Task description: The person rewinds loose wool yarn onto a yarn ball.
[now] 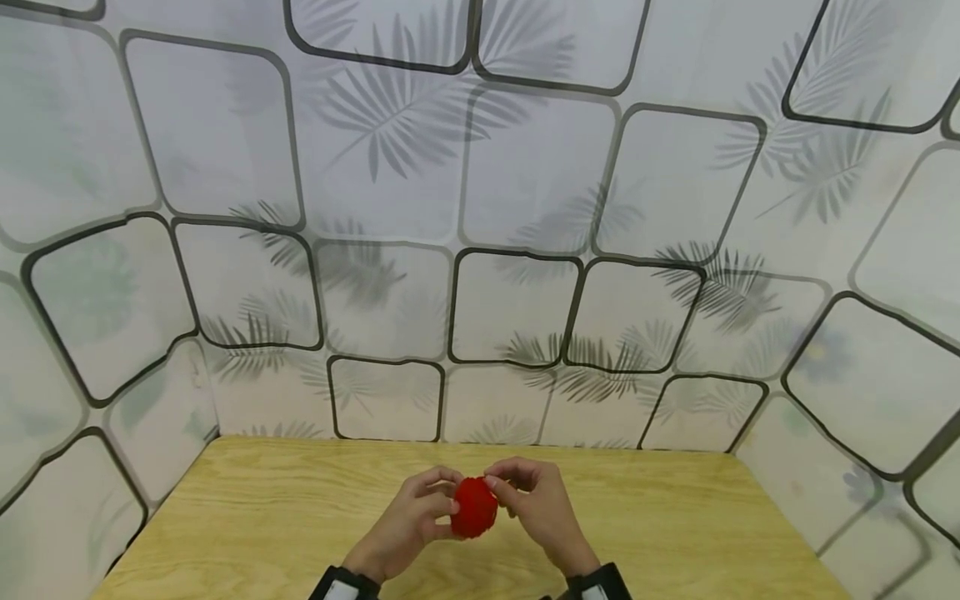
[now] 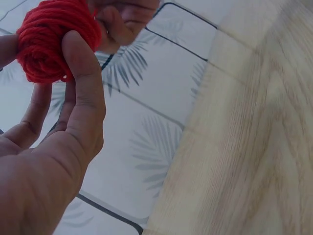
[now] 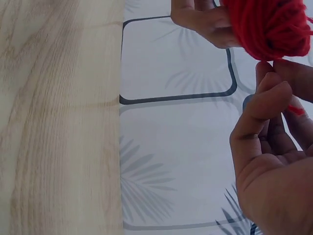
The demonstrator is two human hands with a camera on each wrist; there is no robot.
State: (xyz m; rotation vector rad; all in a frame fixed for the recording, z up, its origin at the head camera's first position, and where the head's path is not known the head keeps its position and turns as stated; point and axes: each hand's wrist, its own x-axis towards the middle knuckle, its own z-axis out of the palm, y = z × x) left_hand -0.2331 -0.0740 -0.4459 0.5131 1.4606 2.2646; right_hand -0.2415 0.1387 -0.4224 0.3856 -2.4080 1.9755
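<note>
A ball of red yarn (image 1: 474, 507) is held above the wooden table by my left hand (image 1: 417, 515). In the left wrist view, the thumb and fingers of that hand curl round the wound yarn ball (image 2: 51, 41). My right hand (image 1: 536, 508) is at the ball's right side, thumb and forefinger pinched together. The right wrist view shows the fingertips right at the underside of the yarn ball (image 3: 269, 27), with a short strand of red yarn (image 3: 296, 110) coming out between the fingers of the right hand (image 3: 274, 147).
Below the hands lies a light wooden table (image 1: 300, 492). A pale wall covering (image 1: 390, 300) with dark rounded outlines and grey leaf prints rises behind it and along both sides. Black bands (image 1: 347, 583) circle both wrists.
</note>
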